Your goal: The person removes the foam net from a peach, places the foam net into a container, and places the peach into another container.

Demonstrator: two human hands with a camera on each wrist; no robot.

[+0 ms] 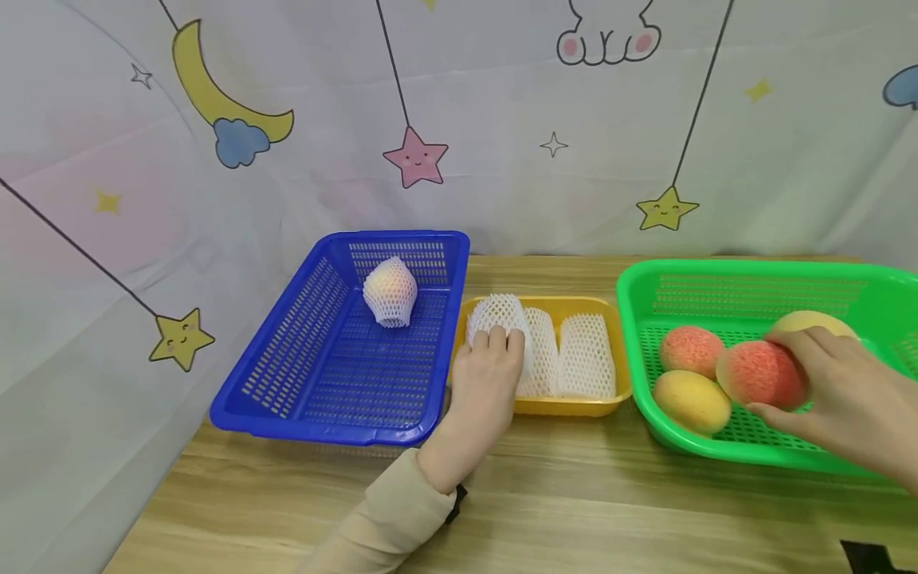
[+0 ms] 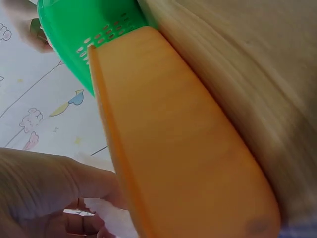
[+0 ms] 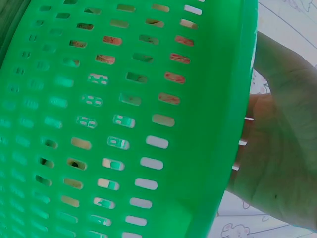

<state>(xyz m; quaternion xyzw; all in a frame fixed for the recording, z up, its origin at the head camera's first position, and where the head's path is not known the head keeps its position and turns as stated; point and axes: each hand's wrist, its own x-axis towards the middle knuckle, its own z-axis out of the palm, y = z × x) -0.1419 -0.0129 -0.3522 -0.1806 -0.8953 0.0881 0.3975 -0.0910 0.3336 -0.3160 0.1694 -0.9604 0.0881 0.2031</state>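
My left hand (image 1: 484, 379) reaches over the near rim of a yellow tray (image 1: 584, 406) and pinches a white foam net sleeve (image 1: 500, 309). In the left wrist view some white foam (image 2: 116, 218) shows between thumb and fingers, partly hidden by the tray wall. Over a green basket (image 1: 717, 454), my right hand (image 1: 853, 391) grips a red peach (image 1: 759, 375) from its right side. Another red peach (image 1: 691, 352) and a yellow mango (image 1: 692, 401) lie beside it. A pale yellow fruit (image 1: 814, 321) sits behind, partly covered by the hand.
At the left stands a blue basket (image 1: 287, 428) holding one fruit in a foam net (image 1: 390, 291). More foam net sleeves (image 1: 588, 357) lie in the tray, between the two baskets. All stand on a wooden table (image 1: 559, 494) before a printed cloth (image 1: 495, 199).
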